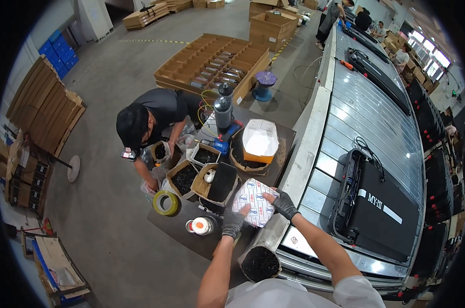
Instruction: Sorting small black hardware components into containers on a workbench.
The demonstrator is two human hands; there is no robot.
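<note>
Both my hands wear dark grey fingerless gloves. Between them is a white package (255, 199) with a red and blue printed pattern, held up over the table's near edge. My left hand (234, 223) grips its lower left side, with the thumb pressed on the top face. From the right, my right hand (284, 204) clasps the other side. Just beyond the package stands a cut-open box (223, 186) with a black sheet and a white roll in it. Below it a container of small black parts (260, 264) sits close to my body.
A crouching person (158, 115) reaches among boxes of black parts (185, 179) across the table. Yellow tape (166, 203), a white-topped can (202, 225) and a blue power drill (219, 145) lie around. On the right, a roller conveyor (322, 164) carries black machines (378, 210).
</note>
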